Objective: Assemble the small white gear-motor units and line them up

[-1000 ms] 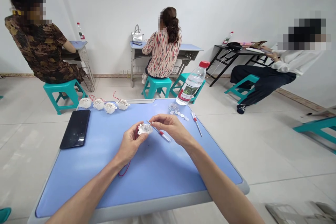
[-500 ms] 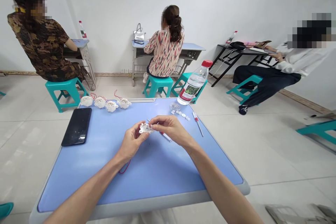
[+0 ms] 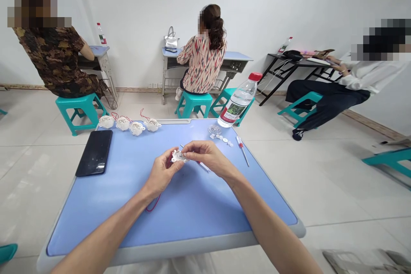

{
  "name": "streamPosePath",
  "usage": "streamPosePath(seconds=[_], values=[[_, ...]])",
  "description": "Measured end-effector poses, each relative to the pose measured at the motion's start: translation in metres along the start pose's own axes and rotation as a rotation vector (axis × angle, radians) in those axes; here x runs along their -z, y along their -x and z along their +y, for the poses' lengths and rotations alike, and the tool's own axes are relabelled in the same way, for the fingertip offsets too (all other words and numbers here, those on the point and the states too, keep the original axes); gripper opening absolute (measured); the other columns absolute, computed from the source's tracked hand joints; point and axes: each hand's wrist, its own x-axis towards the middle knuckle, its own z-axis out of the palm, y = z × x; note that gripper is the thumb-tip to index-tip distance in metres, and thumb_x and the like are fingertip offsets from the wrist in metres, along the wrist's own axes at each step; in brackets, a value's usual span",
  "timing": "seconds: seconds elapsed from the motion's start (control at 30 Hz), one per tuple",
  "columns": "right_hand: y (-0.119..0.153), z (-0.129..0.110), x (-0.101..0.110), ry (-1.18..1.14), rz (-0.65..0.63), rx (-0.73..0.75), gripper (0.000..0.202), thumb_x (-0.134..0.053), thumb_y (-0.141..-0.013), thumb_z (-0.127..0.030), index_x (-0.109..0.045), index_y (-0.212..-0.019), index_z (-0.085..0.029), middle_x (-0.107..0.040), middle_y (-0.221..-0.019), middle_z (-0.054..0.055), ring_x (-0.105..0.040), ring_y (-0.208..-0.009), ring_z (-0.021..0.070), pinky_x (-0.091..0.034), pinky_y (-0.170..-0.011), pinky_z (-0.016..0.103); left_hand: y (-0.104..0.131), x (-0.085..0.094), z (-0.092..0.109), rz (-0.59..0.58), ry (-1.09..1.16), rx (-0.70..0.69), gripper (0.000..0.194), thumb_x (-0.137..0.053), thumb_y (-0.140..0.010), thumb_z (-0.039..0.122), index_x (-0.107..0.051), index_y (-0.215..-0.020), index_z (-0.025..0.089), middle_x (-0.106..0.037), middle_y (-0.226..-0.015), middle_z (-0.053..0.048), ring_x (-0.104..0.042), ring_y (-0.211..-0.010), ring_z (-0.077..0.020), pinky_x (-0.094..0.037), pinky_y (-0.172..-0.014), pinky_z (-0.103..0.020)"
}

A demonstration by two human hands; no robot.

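My left hand grips a small white plastic housing between thumb and fingers, its open side facing up. A red wire hangs below that hand onto the desk. Over the housing's right side, my right hand is pinched, its fingertips touching or just above the inside. Whatever sits in that pinch is too small and covered to make out. Under the right hand lies a screwdriver with a clear and red handle, partly hidden. White plastic gears lie farther back, near a small clear dish.
Several similar white housings with red wires line the desk's back left edge. A black phone lies at left. A water bottle stands back right, near a second screwdriver. Other people sit at desks along the wall.
Both hands keep almost the same pose over the housing, with only slight finger movement. The view has shifted a little.
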Motion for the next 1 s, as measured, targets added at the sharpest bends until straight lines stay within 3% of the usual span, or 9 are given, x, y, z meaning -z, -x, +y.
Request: streamPosePath(seconds=[0.13, 0.57, 0.8, 1.0], values=[[0.0003, 0.004, -0.0004, -0.039, -0.012, -0.028, 0.022, -0.074, -0.07, -0.037, -0.07, -0.081, -0.019, -0.068, -0.082, 0.003, -0.06, -0.077, 0.0156, -0.046, -0.074, 0.029, 0.0008, -0.0014, 0.0033, -0.004, 0.008, -0.005, 0.043, -0.073, -0.071, 0.032, -0.066, -0.111, 0.016, -0.066, -0.099, -0.007, -0.056, -0.088, -0.0183, -0.041, -0.082, -0.028], [0.0013, 0.0042, -0.0019, 0.029, 0.035, -0.061, 0.017, -0.073, -0.07, -0.034, -0.075, -0.079, -0.019, -0.069, -0.074, 0.002, -0.058, -0.071, 0.0149, -0.043, -0.065, 0.027, 0.0029, -0.0024, 0.0041, 0.006, -0.007, 0.003, 0.042, -0.072, -0.072, 0.034, -0.064, -0.109, 0.015, -0.065, -0.094, -0.005, -0.056, -0.085, -0.0173, -0.041, -0.08, -0.029], [0.0032, 0.0083, -0.0013, 0.007, 0.023, -0.018, 0.015, -0.073, -0.071, -0.034, -0.076, -0.08, -0.022, -0.071, -0.08, 0.002, -0.061, -0.076, 0.0162, -0.047, -0.074, 0.029, 0.0027, -0.003, 0.0038, 0.025, -0.006, 0.016, 0.045, -0.073, -0.07, 0.036, -0.064, -0.108, 0.015, -0.065, -0.088, -0.003, -0.055, -0.081, -0.0165, -0.04, -0.077, -0.029], [0.0041, 0.0043, -0.0032, 0.043, 0.052, -0.014, 0.014, -0.073, -0.071, -0.032, -0.076, -0.079, -0.021, -0.071, -0.077, 0.002, -0.062, -0.074, 0.0164, -0.048, -0.072, 0.029, 0.0024, -0.0017, 0.0018, -0.004, -0.037, 0.005, 0.041, -0.07, -0.074, 0.034, -0.062, -0.109, 0.014, -0.063, -0.09, -0.004, -0.053, -0.081, -0.015, -0.04, -0.077, -0.028]])
